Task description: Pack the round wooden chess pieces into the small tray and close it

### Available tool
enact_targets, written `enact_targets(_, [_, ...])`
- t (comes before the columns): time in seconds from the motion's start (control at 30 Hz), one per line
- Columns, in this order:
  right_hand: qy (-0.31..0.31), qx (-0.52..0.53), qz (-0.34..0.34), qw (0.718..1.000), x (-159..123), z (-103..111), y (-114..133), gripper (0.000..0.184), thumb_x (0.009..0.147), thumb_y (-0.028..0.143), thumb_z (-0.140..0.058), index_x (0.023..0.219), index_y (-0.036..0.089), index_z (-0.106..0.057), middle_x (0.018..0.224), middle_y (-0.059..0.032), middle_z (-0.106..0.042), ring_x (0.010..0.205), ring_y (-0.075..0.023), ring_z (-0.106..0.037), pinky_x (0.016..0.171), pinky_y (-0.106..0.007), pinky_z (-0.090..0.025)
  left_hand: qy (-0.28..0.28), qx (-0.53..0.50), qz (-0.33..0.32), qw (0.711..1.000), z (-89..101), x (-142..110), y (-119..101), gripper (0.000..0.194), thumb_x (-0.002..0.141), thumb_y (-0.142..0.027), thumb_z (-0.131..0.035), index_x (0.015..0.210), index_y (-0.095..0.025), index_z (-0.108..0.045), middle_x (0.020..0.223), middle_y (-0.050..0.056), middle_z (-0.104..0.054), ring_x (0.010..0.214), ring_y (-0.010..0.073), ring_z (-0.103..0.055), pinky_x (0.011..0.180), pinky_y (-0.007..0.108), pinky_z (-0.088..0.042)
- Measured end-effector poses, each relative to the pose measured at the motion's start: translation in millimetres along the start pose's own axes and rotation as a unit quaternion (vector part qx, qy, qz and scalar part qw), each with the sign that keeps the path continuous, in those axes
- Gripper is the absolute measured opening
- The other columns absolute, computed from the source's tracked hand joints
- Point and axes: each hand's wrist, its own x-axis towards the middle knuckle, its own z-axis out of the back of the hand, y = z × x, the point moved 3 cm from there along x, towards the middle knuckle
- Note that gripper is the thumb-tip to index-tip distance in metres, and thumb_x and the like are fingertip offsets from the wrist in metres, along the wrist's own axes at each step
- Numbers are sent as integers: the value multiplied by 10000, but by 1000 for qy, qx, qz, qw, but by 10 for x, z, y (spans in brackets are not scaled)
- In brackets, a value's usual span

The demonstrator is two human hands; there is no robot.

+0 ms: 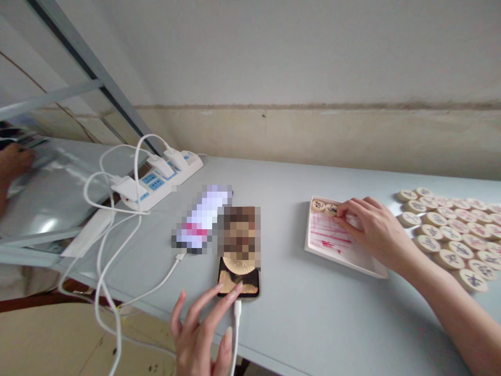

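Observation:
My left hand has its fingers spread, with fingertips on the lower end of a phone that lies face up and lit. A white charging cable is plugged into that phone. My right hand reaches into a shallow white box, thumb and fingertips pinched at a round wooden Chinese chess piece along its far wall. Beside it, in the far left corner, sits another Chinese chess piece. The fingers partly cover the pinched piece. Red marks show on the box's floor.
Several Chinese chess pieces with dark and red characters lie in rows right of the box. A second phone lies left of the first. Behind it stands a power strip with plugs and looping cables. Another person's hand shows at far left.

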Motion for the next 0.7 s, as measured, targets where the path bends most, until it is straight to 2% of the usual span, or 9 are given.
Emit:
enact_targets(0.23, [12, 11, -15, 1000, 3, 14, 10, 185, 846, 320, -376, 750, 204, -483, 742, -56, -562, 724, -221, -468, 684, -357, -384, 3, 0, -19, 1000, 20, 4, -1, 322, 770, -141, -407, 1072, -125, -518, 923, 82, -681, 980, 172, -540, 1068, 401, -154])
enact_targets(0.43, [29, 35, -38, 998, 24, 47, 23, 154, 824, 368, -369, 736, 286, -464, 750, -54, -572, 726, -259, -471, 687, -406, -401, -17, -19, -10, 1000, -3, -53, 11, 334, 764, -142, -410, 1084, -147, -505, 930, 72, -684, 983, 176, -538, 1058, 423, -162])
enact_targets(0.53, [31, 36, -37, 998, 24, 48, 27, 170, 827, 387, -355, 734, 299, -466, 753, -52, -572, 720, -260, -468, 675, -406, -401, -5, -13, 1, 1000, -18, -53, 34, 397, 775, -180, -403, 1166, -173, -464, 980, 48, -674, 989, 172, -529, 1068, 405, -137])
enact_targets(0.7, [21, 12, -28, 999, 15, 36, 22, 212, 846, 370, -352, 747, 225, -472, 747, -64, -568, 714, -240, -461, 673, -375, -390, -11, -16, 14, 1000, -40, -2, 78, 532, 764, -228, -412, 1292, -194, -360, 1084, 33, -631, 1014, 175, -513, 1083, 366, -100])
